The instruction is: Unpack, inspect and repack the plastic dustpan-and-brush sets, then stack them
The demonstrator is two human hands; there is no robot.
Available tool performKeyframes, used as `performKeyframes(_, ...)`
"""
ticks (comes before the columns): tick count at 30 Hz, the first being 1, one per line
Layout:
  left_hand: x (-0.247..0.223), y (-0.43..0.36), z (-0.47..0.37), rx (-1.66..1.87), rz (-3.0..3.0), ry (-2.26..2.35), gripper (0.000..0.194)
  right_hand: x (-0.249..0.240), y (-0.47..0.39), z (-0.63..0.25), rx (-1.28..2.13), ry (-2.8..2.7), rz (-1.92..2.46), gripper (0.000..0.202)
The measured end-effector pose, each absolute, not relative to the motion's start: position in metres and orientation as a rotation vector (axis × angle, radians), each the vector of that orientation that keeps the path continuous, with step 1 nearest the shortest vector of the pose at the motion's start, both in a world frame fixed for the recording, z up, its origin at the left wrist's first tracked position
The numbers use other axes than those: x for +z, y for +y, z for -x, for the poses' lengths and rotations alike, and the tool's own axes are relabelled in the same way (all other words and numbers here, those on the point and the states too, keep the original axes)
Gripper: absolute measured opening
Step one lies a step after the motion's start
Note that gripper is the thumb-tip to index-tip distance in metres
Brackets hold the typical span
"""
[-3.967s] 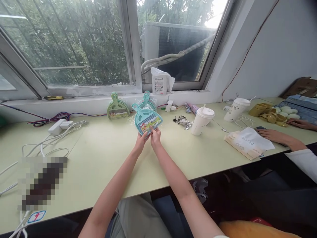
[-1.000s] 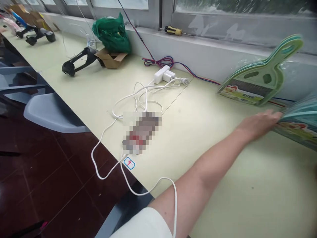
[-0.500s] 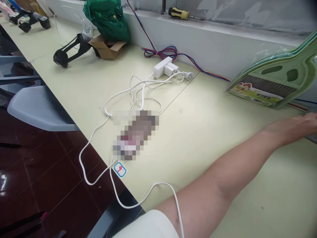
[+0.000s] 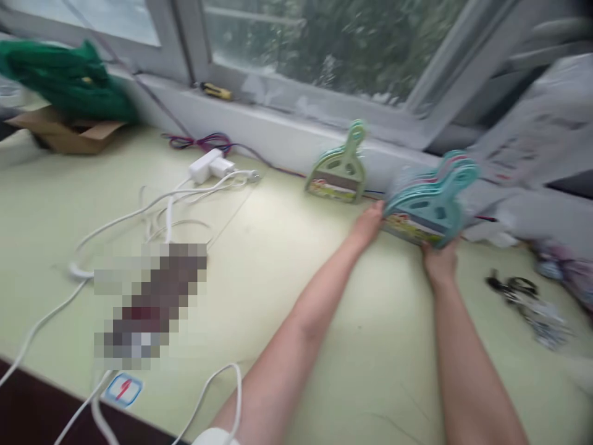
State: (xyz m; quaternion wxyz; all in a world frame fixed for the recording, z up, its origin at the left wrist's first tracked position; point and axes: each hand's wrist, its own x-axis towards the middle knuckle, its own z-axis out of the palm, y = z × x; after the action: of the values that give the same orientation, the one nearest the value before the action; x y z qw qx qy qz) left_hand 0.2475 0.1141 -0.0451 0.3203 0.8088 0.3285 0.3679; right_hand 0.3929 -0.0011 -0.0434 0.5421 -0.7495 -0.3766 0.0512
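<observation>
A stack of several teal dustpan-and-brush sets (image 4: 428, 207) in clear wrapping leans by the window wall, handles pointing up and right. My left hand (image 4: 369, 224) grips the stack's lower left edge. Its lower right side is in my right hand (image 4: 440, 262), with the thumb in front and the other fingers mostly hidden behind. Just left of the stack stands a green dustpan-and-brush set (image 4: 338, 176) with a printed label, apart from both hands. The picture is blurred by motion.
A white power adapter (image 4: 208, 165), white cables (image 4: 139, 213) and a pixelated object (image 4: 157, 296) lie at left. A cardboard box (image 4: 69, 133) and green bag (image 4: 69, 80) sit beyond. Dark cords (image 4: 523, 293) lie at right. A screwdriver (image 4: 216, 91) rests on the sill.
My view has swung right and up, bringing the teal stack and my right hand into sight. My left hand, at the right edge before, now shows against the stack.
</observation>
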Motion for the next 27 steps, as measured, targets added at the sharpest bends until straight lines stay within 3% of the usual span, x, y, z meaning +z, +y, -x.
performKeyframes(4, -0.041, 0.117, -0.251, 1.089, -2.010, 0.915, 0.041, -0.044, 0.003, -0.422, -0.040, -0.894, 2.083, 0.071)
performKeyframes(9, -0.039, 0.118, -0.258, 1.100, -2.024, 1.007, 0.040, -0.052, 0.023, -0.427, -0.074, -0.958, 2.288, 0.062)
performKeyframes(19, -0.036, 0.117, -0.258, 1.110, -2.150, 1.051, 0.031, -0.050, 0.024, -0.432, -0.122, -1.022, 2.008, 0.064)
performKeyframes(27, -0.028, 0.113, -0.254, 1.141, -2.080, 1.135, 0.040, -0.046, 0.022, -0.429, -0.193, -1.047, 1.894, 0.063)
